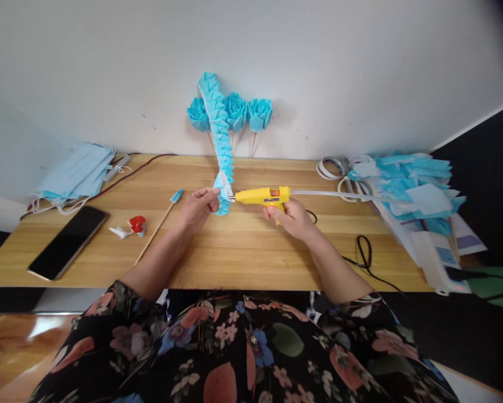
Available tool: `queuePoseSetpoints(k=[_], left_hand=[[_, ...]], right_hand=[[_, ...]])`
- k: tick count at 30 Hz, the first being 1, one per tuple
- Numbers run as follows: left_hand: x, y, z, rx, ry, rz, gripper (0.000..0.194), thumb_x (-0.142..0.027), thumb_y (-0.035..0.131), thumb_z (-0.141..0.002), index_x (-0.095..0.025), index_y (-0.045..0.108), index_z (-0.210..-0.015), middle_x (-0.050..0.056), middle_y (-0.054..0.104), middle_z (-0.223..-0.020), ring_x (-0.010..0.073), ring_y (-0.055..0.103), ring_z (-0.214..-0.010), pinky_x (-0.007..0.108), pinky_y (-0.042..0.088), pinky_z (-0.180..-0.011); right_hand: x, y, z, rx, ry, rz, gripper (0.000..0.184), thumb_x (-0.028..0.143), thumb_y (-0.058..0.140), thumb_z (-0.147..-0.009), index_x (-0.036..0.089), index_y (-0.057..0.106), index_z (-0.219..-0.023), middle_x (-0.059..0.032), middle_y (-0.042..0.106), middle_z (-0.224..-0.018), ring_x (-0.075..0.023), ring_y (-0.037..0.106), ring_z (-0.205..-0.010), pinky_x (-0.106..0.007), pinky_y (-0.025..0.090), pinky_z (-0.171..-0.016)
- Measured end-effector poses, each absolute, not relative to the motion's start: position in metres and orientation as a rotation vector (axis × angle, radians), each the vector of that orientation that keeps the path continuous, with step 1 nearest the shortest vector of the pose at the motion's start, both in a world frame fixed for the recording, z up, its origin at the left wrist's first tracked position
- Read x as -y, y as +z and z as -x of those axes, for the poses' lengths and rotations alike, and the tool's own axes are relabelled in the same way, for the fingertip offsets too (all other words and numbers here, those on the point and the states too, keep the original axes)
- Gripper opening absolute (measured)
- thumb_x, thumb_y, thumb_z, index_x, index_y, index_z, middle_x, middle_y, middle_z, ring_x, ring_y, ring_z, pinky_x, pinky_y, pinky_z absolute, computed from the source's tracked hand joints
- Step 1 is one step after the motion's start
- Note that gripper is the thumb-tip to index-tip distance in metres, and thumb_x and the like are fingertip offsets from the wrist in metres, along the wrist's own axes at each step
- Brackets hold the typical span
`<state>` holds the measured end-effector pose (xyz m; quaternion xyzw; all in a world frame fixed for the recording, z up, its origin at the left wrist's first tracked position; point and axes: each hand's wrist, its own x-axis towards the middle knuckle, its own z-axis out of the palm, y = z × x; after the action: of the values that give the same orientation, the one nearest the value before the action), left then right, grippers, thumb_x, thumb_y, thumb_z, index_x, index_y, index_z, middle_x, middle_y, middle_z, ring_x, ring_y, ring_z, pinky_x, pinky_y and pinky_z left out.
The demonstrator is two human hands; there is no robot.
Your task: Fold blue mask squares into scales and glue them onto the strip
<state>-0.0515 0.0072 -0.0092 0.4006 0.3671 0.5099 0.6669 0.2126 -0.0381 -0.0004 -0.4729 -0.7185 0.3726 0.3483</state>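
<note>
My left hand [201, 205] pinches the lower end of a long pleated blue strip [217, 120], which stretches away toward the wall. In my right hand [292, 217] is a yellow hot glue gun [262, 196], its fingers wrapped round the handle. The nozzle points left and meets the strip's end beside my left fingers; whether glue is coming out cannot be seen. A long clear glue stick [331, 192] sticks out of the gun's back. Left of my left hand lies a wooden stick [155, 234] with a small blue tip.
Several blue flowers on sticks [259, 115] lean against the wall. Face masks [78, 168], a phone [69, 243] and a red-wrapped item [137, 224] lie left. At right are tape [330, 167], scissors [347, 189], blue pieces [415, 173], a white power strip [438, 263] and a black cord [367, 260].
</note>
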Motion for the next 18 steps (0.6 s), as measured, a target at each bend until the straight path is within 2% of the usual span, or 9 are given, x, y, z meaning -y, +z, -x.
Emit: queuePoseSetpoints(k=[7,10,12,15,18], left_hand=[[-0.0082,-0.0100,0.0520,-0.833,1.161,-0.892,0.039,-0.038,0.087,-0.070,-0.016,0.058,-0.057,-0.005,0.045,-0.050,0.0073,0.045,-0.048,0.024,0.035,-0.051],[-0.0095,-0.0081,0.0537,-0.830,1.177,-0.870,0.042,-0.037,0.087,-0.070,-0.017,0.054,-0.054,-0.005,0.044,-0.050,0.0074,0.045,-0.048,0.024,0.035,-0.051],[-0.0105,-0.0063,0.0549,-0.842,1.178,-0.851,0.046,-0.037,0.086,-0.072,-0.018,0.049,-0.052,-0.005,0.042,-0.050,0.0074,0.045,-0.048,0.024,0.035,-0.050],[-0.0114,-0.0055,0.0554,-0.856,1.173,-0.834,0.048,-0.037,0.085,-0.074,-0.018,0.046,-0.052,-0.005,0.040,-0.049,0.0072,0.044,-0.047,0.024,0.035,-0.049],[-0.0107,-0.0080,0.0540,-0.844,1.165,-0.864,0.046,-0.037,0.086,-0.072,-0.017,0.049,-0.053,-0.005,0.042,-0.049,0.0070,0.043,-0.047,0.024,0.034,-0.050]], right_hand=[[0.0367,0.0021,-0.2121,1.918,0.809,1.248,0.044,0.057,0.055,-0.092,0.021,0.055,-0.067,0.0005,0.055,-0.062,-0.0123,0.048,-0.058,-0.027,0.037,-0.055],[0.0372,0.0044,-0.2147,2.001,0.809,1.239,0.045,0.057,0.056,-0.091,0.020,0.058,-0.066,0.0002,0.055,-0.061,-0.0124,0.046,-0.057,-0.028,0.035,-0.054],[0.0376,0.0062,-0.2166,1.995,0.891,1.204,0.043,0.057,0.056,-0.092,0.019,0.065,-0.074,-0.0020,0.062,-0.067,-0.0134,0.052,-0.060,-0.027,0.040,-0.056],[0.0372,0.0086,-0.2174,1.798,1.079,1.122,0.047,0.063,0.055,-0.091,0.019,0.071,-0.091,-0.0081,0.073,-0.089,-0.0171,0.062,-0.074,-0.026,0.047,-0.055],[0.0353,0.0088,-0.2159,1.572,1.178,1.075,0.051,0.068,0.057,-0.088,0.019,0.070,-0.092,-0.0106,0.073,-0.095,-0.0185,0.064,-0.078,-0.024,0.048,-0.049]])
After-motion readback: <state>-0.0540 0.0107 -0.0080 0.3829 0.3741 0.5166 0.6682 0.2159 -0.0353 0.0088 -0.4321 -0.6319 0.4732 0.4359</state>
